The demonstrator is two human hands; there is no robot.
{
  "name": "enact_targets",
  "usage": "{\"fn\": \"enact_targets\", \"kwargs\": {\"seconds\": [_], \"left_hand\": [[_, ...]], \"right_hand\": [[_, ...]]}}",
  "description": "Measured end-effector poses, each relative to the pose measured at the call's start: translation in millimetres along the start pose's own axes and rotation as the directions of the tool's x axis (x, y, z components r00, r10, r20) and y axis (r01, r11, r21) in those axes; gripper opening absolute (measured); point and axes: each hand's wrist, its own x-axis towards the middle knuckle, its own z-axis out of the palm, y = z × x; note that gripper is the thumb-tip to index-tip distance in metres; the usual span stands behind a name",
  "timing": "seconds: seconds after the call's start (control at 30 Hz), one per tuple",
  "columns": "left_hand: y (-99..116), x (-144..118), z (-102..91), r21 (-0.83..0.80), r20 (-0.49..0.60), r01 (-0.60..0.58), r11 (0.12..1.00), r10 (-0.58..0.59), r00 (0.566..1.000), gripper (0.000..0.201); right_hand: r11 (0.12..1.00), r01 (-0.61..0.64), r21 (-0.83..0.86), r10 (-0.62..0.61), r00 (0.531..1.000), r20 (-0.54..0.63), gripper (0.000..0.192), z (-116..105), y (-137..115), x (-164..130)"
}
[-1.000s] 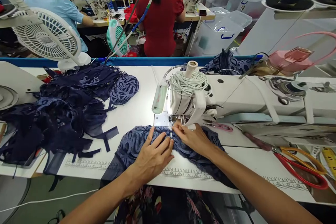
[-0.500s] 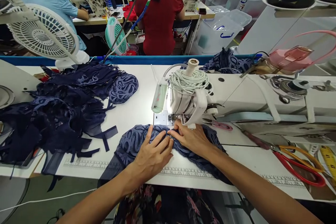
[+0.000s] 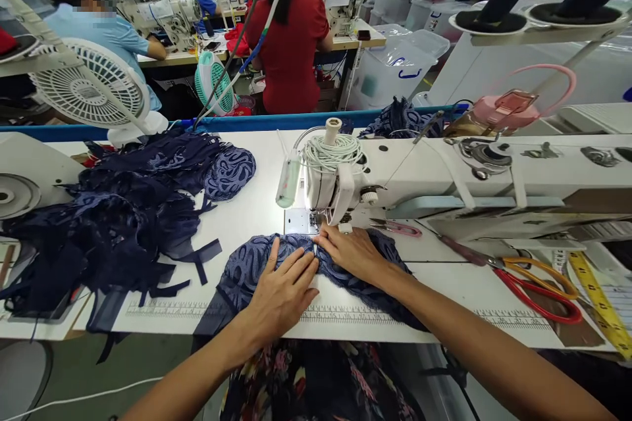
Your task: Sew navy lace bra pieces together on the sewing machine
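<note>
Lining-up step, imo: left hand spread on navy lace, right hand narrow, can't tell if pinching. Sewing-machine head 12 o'clock; next calls for straight edge.

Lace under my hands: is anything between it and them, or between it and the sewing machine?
Nothing visible: your left hand lies on the lace, your right hand touches it. Toward the sewing machine, only your right fingertips come close; the snips lie off to the right.

Green floor, wood-edged worktable beyond
</note>
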Motion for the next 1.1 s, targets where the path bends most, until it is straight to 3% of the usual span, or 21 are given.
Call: {"fn": "enact_targets", "kwargs": {"seconds": [0.07,0.2,0.3,0.43,0.57,0.73,0.83,1.0,1.1], "left_hand": [[0,-4,-7.5,-0.075,-0.051,0.054,0.996,-0.058,0.997,0.034],[-3,0,-8.2,-0.259,-0.222,0.152,0.954,-0.212,0.952,0.025],[-8,11,3.4,-0.280,-0.151,0.138,0.950,-0.185,0.971,0.021],[-18,18,11.5,-0.157,0.015,0.104,0.982,-0.103,0.995,0.024],[-24,13,9.2,-0.105,0.073,0.097,0.990,-0.090,0.993,0.030],[-25,10,12.8,0.005,0.103,0.060,0.998,-0.061,0.993,0.053],[-25,12,12.6,0.028,0.114,0.052,0.998,-0.055,0.992,0.055],[-7,9,4.5,0.085,-0.031,0.042,0.995,-0.040,0.999,0.045],[13,3,2.8,0.119,-0.099,0.021,0.993,-0.009,0.995,0.036]], "right_hand": [[0.999,0.028,0.037,-0.027,0.999,-0.026,0.022,-5,5,-11],[0.975,0.196,0.101,-0.167,0.955,-0.243,0.023,-1,8,-34],[0.915,0.392,0.102,-0.349,0.891,-0.289,0.023,14,9,-39],[0.883,0.461,0.094,-0.415,0.857,-0.307,0.022,27,18,-37],[0.893,0.444,0.066,-0.413,0.870,-0.268,0.025,27,25,-37],[0.916,0.401,-0.017,-0.395,0.894,-0.212,0.035,22,21,-37],[0.920,0.391,0.014,-0.383,0.907,-0.174,0.035,17,20,-35],[0.958,0.282,0.046,-0.261,0.930,-0.260,0.029,10,13,-26],[0.989,0.149,-0.012,-0.149,0.971,-0.187,0.028,9,-2,-14]]}}
